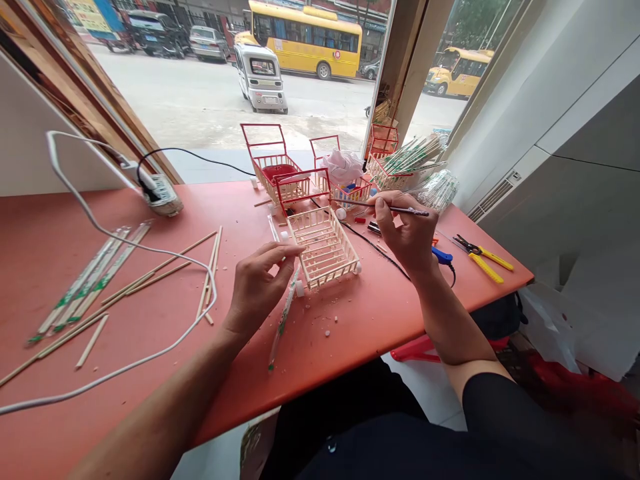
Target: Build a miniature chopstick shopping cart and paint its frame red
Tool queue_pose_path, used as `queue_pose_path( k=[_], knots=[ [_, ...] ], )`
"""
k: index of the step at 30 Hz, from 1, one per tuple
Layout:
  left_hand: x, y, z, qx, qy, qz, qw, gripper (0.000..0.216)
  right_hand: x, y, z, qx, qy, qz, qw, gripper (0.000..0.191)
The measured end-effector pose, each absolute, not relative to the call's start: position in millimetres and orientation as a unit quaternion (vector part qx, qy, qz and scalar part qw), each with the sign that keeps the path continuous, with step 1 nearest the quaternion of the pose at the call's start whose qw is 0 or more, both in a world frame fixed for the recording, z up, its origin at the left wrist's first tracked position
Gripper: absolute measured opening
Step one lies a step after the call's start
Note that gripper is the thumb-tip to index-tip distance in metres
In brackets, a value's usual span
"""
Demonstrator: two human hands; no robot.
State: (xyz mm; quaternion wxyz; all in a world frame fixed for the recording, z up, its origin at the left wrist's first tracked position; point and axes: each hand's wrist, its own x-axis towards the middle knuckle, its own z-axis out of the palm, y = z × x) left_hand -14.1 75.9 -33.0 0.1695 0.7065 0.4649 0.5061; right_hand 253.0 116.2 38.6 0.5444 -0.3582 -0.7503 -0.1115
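A small cart made of wooden sticks (333, 257), with white wheels and a red push handle (303, 193), stands in front of me on the table. My left hand (263, 277) is closed at its left side, thumb and fingertips pinching the edge of the basket. In my right hand (407, 230) is a thin dark paintbrush (400, 209), held like a pen. The brush points left, and its tip is at the right post of the red handle. A wrapped pair of chopsticks (284, 323) lies beside the cart, below my left hand.
Behind stand more small carts (287, 167), one holding wrapped chopsticks (413, 157). Loose sticks (150, 277) and a white cable (165, 340) lie on the left of the red table (360, 333). Yellow-handled pliers (485, 263) and a blue-handled tool (442, 256) are at right.
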Motion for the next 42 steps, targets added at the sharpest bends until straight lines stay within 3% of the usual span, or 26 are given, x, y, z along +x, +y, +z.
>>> queue_pose_path(
  k=[42],
  knots=[
    [-14.7, 75.7, -34.2, 0.716, 0.452, 0.508, 0.157, 0.023, 257.6, 116.1, 41.9, -0.329, -0.742, -0.072, 0.58, 0.023]
  ],
)
